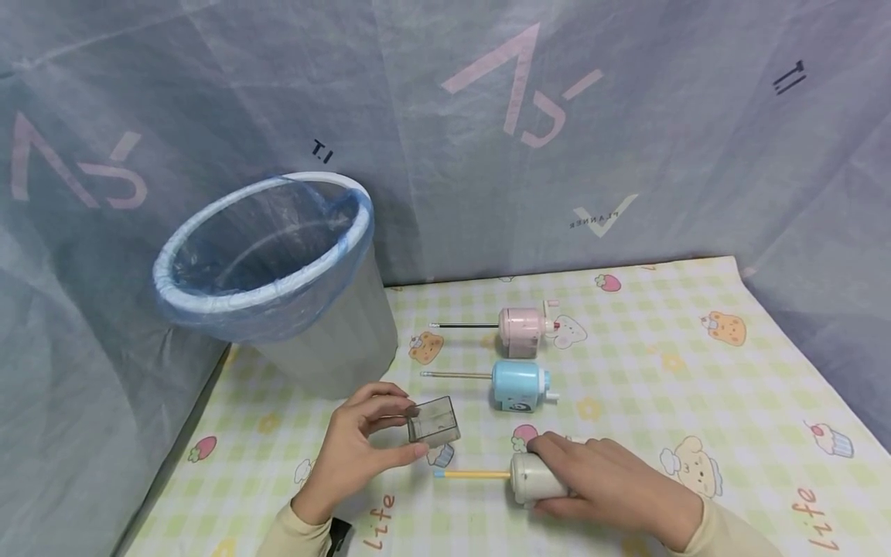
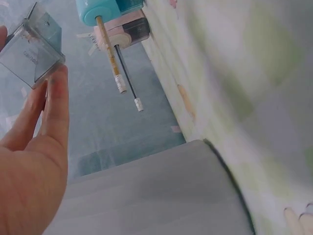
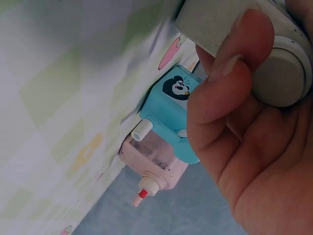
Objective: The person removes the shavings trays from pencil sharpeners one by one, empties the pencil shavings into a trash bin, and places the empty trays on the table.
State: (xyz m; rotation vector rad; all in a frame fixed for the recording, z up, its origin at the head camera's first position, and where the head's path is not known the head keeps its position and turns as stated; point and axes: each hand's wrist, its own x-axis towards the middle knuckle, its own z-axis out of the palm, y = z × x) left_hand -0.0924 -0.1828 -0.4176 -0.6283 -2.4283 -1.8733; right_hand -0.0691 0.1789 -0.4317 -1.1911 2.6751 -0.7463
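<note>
My left hand (image 1: 355, 445) pinches a see-through grey shavings drawer (image 1: 435, 422) between thumb and fingers, raised over the cloth. In the left wrist view the clear drawer (image 2: 34, 54) looks empty. The right hand (image 1: 602, 480) grips a cream pencil sharpener (image 1: 532, 480), its fingers covering much of the body. Out of its front sticks a yellow pencil (image 1: 476, 475) with a blue end, pointing left toward the drawer. Behind them stand a blue sharpener (image 1: 515, 379) and a pink sharpener (image 1: 520, 329), each with a pencil in its front and a crank at the right.
A grey bin (image 1: 341, 340) lined with a blue plastic bag (image 1: 313, 309) stands at the back left, near the left hand. Under everything lies a green checked tablecloth (image 1: 626, 371). Grey-blue fabric (image 1: 452, 155) hangs behind and at both sides.
</note>
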